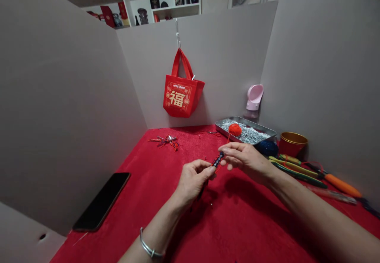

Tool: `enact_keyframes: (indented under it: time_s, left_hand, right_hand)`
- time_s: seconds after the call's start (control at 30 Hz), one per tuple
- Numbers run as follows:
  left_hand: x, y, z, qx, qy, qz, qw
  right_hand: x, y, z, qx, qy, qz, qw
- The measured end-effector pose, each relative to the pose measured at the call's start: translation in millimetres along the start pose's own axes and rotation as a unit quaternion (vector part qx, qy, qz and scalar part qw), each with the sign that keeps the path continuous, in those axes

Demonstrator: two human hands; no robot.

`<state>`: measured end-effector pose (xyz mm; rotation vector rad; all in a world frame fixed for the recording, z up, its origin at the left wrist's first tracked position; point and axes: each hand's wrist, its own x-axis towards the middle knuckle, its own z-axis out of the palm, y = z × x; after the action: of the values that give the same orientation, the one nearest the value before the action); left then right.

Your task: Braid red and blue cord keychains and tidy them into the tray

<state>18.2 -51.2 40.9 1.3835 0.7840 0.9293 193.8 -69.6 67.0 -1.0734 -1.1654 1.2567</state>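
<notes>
A short dark braided cord (218, 159) with small silvery beads along it is held up over the red cloth, slanting up to the right. My left hand (194, 178) pinches its lower end between thumb and forefinger. At the upper end, the fingers of my right hand (245, 159) close on the cord, the other fingers loosely curled. Red thread runs from an orange-red yarn ball (235, 129) down to my right fingers, and a bit of it shows below the cord. Dark strands hang beneath my left hand, partly hidden.
Behind my hands, a metal tray (221, 127) holds many silvery bits and the yarn ball. A red-and-gold cup (292, 144), dark blue yarn (268, 148) and tools with an orange handle (342, 185) lie right. A phone (102, 201) lies left; a beaded thread bundle (168, 141) lies farther back.
</notes>
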Motion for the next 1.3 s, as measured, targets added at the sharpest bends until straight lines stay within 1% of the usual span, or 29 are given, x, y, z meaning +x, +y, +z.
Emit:
enact_keyframes:
  time_s: [0.1,0.17,0.27,0.37,0.5,0.6,0.67,0.73,0.8,0.97,1.1,1.17,1.3]
  left_hand:
    - [0,-4,2.1,-0.019,0.003,-0.011,1.000]
    - [0,-7,2.3,-0.024,-0.012,-0.026,0.999]
    - [0,-9,1.5,-0.005,-0.029,-0.042,0.999]
    - [1,-11,0.9,0.011,-0.030,-0.026,0.999]
    - [3,-16,0.7,0.025,-0.040,0.012,0.999]
    - [3,-19,-0.3,0.027,-0.037,0.002,0.999]
    - [1,-19,-0.7,0.017,-0.051,-0.008,0.999]
    - [0,-16,-0.4,0.001,-0.071,0.002,0.997]
    - [-1,-12,0.8,-0.005,-0.081,0.025,0.996]
    - [1,-3,2.0,0.003,-0.047,0.055,0.997]
    - [2,1,-2.2,0.021,-0.025,0.076,0.997]
    - [2,4,-4.7,0.048,-0.009,0.089,0.995]
    - [2,6,-9.5,0.124,0.030,0.117,0.985]
  right_hand:
    - [2,5,-2,-0.010,0.009,-0.009,1.000]
    - [4,8,-2,-0.018,0.025,-0.016,0.999]
    - [5,9,-2,-0.008,0.037,-0.016,0.999]
    - [7,11,-1,0.024,0.050,-0.001,0.998]
    - [10,17,-1,0.095,0.070,0.040,0.992]
    - [10,19,-2,0.096,0.045,0.043,0.993]
    - [8,17,-2,0.077,0.022,0.031,0.996]
    - [5,14,0,0.058,-0.001,0.014,0.998]
    - [3,10,2,0.039,-0.019,0.002,0.999]
    - [2,5,7,-0.011,-0.041,-0.024,0.999]
    - [5,4,10,-0.061,-0.083,-0.037,0.994]
    - [7,4,12,-0.085,-0.096,-0.041,0.991]
    - [11,7,17,-0.123,-0.090,-0.052,0.987]
